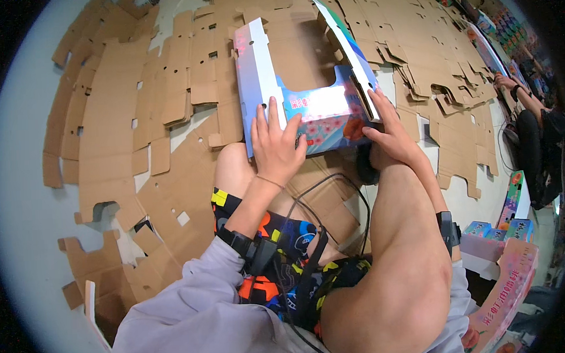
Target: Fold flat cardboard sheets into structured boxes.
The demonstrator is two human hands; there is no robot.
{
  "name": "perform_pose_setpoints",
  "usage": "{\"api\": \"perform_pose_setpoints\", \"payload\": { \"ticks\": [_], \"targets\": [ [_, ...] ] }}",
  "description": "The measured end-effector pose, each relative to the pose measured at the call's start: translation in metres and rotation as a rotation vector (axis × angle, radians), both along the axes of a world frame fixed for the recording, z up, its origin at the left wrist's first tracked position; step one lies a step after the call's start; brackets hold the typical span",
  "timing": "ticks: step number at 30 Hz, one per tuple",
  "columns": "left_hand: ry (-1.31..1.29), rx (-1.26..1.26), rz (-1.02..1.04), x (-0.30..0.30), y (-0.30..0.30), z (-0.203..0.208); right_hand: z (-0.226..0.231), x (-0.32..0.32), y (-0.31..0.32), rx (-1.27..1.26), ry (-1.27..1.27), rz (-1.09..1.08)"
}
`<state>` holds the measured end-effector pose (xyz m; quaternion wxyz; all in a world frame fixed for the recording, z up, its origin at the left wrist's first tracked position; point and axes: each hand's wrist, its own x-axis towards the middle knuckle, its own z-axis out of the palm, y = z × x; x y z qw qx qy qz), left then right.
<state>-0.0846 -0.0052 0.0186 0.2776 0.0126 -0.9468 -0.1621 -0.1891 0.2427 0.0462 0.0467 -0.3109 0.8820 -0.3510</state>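
One partly folded carton point(328, 133), printed in blue and violet, is sitting at the centre just beyond the person's lower legs, its two side walls extending away from the body and its one notched panel facing the person. Two hands are touching it: the left hand point(273, 145) is lying open, palm down, fingers spreading over the white flap of the left wall; the right hand point(391, 131) is also staying unclenched, its fingers reaching along the outside of the right wall and its thumb lying near the panel's corner. Two black wrist devices are showing, one on the left wrist point(241, 242) and one on the right wrist point(449, 229). Many flattened brown cardboard sheets point(113, 121) are covering the floor, overlapping too much for an exact count. At lower right, one pink carton point(511, 280) is standing beside three small blue packages point(499, 232); at far right, one co-worker point(535, 118) is appearing in part. Labels: the notched panel is bearing red characters, partly washing out in glare, above pink blossoms; the pink carton is carrying a line of characters running upside down; the packages are showing dark characters
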Motion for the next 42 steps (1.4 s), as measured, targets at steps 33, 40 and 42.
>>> {"api": "perform_pose_setpoints", "payload": {
  "ticks": [33,40,42],
  "targets": [
    [0.008,0.019,-0.036,0.002,-0.005,0.000,-0.002,-0.003,0.002,0.035,-0.007,0.012],
    [0.022,0.023,-0.018,0.002,-0.006,0.002,0.001,-0.002,-0.001,0.022,-0.006,0.015],
    [-0.009,0.015,-0.014,0.004,-0.003,0.003,0.002,-0.001,0.001,0.051,-0.009,0.020]
  ]
}}
